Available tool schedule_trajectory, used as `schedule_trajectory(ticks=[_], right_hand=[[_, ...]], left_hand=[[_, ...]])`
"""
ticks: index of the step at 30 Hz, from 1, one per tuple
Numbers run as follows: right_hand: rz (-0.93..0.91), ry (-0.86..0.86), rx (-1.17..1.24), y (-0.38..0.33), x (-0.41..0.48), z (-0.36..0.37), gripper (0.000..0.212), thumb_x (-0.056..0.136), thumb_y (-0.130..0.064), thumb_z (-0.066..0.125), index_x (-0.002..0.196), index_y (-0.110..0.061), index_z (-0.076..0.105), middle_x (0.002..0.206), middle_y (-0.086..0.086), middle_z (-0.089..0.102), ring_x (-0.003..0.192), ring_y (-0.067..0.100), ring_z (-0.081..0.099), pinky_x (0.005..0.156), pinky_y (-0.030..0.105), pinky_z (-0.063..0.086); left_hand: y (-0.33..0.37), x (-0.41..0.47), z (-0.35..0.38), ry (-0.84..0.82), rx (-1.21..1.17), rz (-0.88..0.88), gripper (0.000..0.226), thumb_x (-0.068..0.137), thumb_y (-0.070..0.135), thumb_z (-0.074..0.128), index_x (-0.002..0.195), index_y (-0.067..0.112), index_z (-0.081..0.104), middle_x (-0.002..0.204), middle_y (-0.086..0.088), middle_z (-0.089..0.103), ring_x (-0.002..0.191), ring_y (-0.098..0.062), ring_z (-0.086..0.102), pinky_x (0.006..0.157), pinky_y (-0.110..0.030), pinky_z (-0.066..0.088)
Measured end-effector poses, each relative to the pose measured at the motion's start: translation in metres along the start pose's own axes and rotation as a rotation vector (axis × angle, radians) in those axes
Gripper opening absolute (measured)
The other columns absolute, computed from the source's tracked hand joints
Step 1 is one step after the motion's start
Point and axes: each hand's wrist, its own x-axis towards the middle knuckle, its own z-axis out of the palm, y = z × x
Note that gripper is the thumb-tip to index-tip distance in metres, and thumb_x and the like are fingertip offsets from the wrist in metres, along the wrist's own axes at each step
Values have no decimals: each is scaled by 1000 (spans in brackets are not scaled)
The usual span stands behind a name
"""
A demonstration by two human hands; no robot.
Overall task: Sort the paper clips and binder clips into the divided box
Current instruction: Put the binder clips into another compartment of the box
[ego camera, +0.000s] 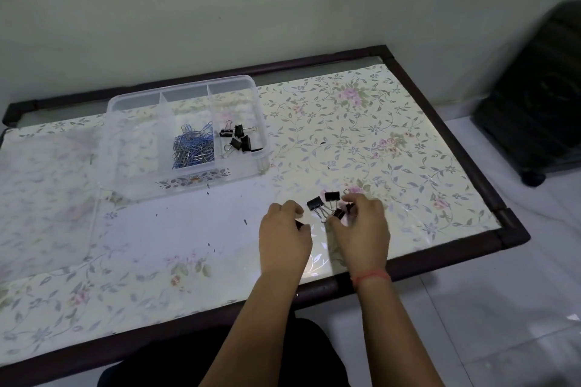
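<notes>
Wall (220, 3): plain, pale grey-green, unmarked; runs behind the table and meets the floor at right.
Floor (503, 308): glossy white tiles with faint veining; thin grout lines; bright reflection at lower right.
Table (465, 173): low, rectangular, dark brown frame with jointed corners; far edge just beside the wall.
Cover (361, 122): cream sheet printed with grey-blue leaves and pink flowers, under a clear shiny film; lies inside the frame.
Glare (176, 223): broad pale sheen across the middle and left of the cover.
Dark object (540, 97): black, blurred, on the floor at right; kind unclear.
</notes>
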Motion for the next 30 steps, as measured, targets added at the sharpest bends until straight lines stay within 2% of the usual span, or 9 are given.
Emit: schedule_trajectory(ticks=[4, 9, 12, 15, 19, 21, 23, 26, 30], right_hand=[[-46, -33, -92, 1, -4, 9, 29, 79, -18, 65, 107, -17, 61, 118, 0, 50, 87, 23, 60, 73, 31, 48], [-13, -17, 31, 3, 0, 0, 26, 85, -20, 61, 110, -13, 59, 106, 0, 61, 86, 13, 53, 75, 23, 38], [134, -9, 360, 4, 8, -11, 23, 90, -16, 52, 111, -15, 60, 102, 1, 64, 76, 9, 59, 75, 29, 45], [426, -128, 875, -1, 16, -23, 23, 91, -14, 41, 97, -13, 63, 71, 2, 48, 36, 4, 37, 41, 22, 33], [679, -138, 1218, 3, 22, -29, 38, 91, -44, 46, 62, -20, 47, 57, -3, 39, 36, 9, 27, 37, 16, 22], [645, -111, 1052, 5, 24, -26, 46, 89, -54, 48, 57, -21, 44, 52, -5, 37, 39, 10, 26, 39, 19, 22], [453, -40, 665, 5, 25, -19, 42, 88, -47, 54, 60, -18, 43, 57, 0, 42, 47, 14, 34, 47, 25, 29], [142, 66, 44, 5, 27, -8, 28, 83, -42, 61, 88, -16, 53, 95, 3, 55, 76, 21, 54, 68, 28, 38], [87, -37, -254, 3, 31, 3, 44, 87, -37, 57, 119, -9, 45, 117, 9, 58, 100, 34, 60, 77, 34, 44]], left_hand=[[6, 2, -9, 69, -400, -185, 23, 75, 14, 59, 96, 23, 63, 92, -1, 63, 70, -6, 56, 62, -17, 40], [9, 10, -9, 2, -572, -319, 16, 74, 15, 52, 81, 26, 61, 90, -2, 65, 75, -16, 59, 64, -26, 46], [14, 16, 2, -50, -241, -137, 22, 76, 30, 60, 95, 19, 61, 99, 1, 59, 87, -15, 57, 69, -24, 40], [20, 23, 16, -56, 66, 2, 47, 76, 44, 65, 108, 12, 51, 102, -3, 47, 94, -22, 50, 78, -29, 41], [29, 33, 19, -43, 185, 31, 26, 87, 24, 55, 103, 5, 47, 105, -13, 56, 91, -26, 55, 75, -32, 42], [29, 37, 17, -39, 166, 22, 19, 84, 14, 51, 100, 4, 48, 100, -13, 59, 86, -26, 56, 68, -29, 39], [28, 36, 12, -52, 50, -29, 20, 80, 14, 55, 98, 6, 50, 91, -8, 61, 80, -23, 56, 65, -28, 37], [28, 32, 3, -35, -310, -254, 18, 77, 23, 56, 91, 10, 56, 73, 4, 61, 67, -14, 55, 60, -28, 40], [26, 39, -6, -94, -857, -651, 22, 78, 16, 39, 71, 11, 59, 64, -3, 57, 50, -16, 41, 51, -26, 30]])
